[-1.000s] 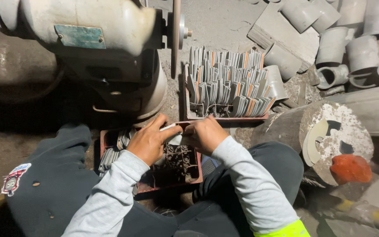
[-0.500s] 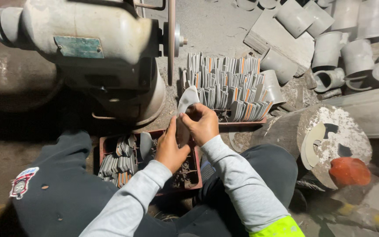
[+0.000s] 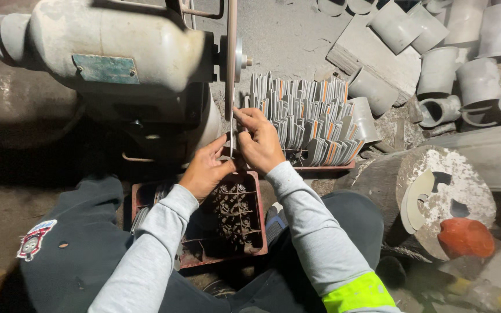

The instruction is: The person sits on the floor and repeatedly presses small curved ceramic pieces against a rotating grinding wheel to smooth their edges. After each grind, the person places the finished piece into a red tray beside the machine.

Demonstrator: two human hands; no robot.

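Note:
My left hand [image 3: 207, 168] and my right hand [image 3: 259, 139] together pinch a thin grey flat piece [image 3: 231, 136] and hold it edge-on against the rim of a thin grinding disc [image 3: 231, 55]. The disc sits on the shaft of a large grey motor [image 3: 117, 52] at the upper left. Below my hands a red crate [image 3: 253, 229] holds dark clustered metal parts. Beyond my right hand a tray [image 3: 326, 167] carries several rows of upright grey and orange flat pieces [image 3: 308, 116].
Grey pipe fittings [image 3: 436, 64] lie piled at the upper right. A round log stump [image 3: 436, 197] with a curved offcut and an orange lump [image 3: 465, 237] stands to the right. My knees in dark trousers flank the crate on a dirt floor.
Both hands rose from the red crate with a flat piece and moved it up to the disc's edge. The camera view tilted slightly.

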